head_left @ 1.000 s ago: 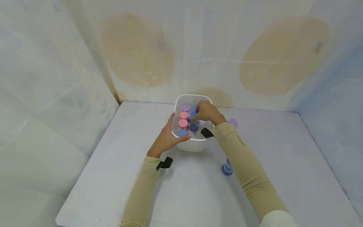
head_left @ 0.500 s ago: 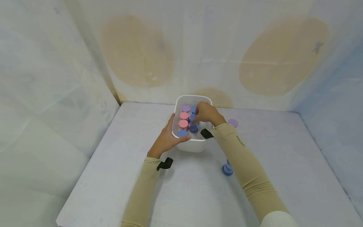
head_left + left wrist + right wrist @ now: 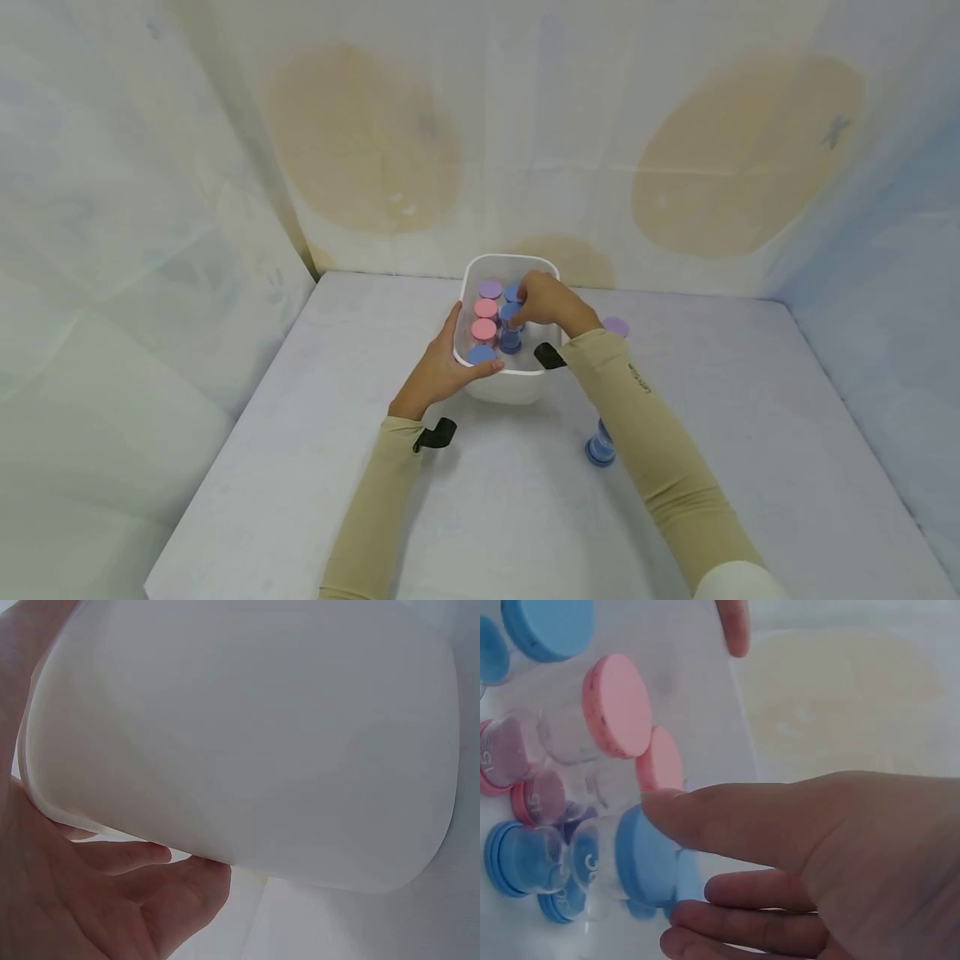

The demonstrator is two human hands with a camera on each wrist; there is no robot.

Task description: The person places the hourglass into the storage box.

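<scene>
Right hand (image 3: pixel 546 302) pinches an upright blue-capped jar (image 3: pixel 512 327) inside the white bin (image 3: pixel 504 383); left hand (image 3: pixel 438 367) grips the bin's near-left rim.

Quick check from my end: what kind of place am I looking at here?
Probably a staged recording booth, not a home or shop. Pale fabric backdrop with tan blotches screens three sides of a plain white table; on it only a white plastic bin of coloured-capped vials, plus a blue-capped vial outside.
</scene>
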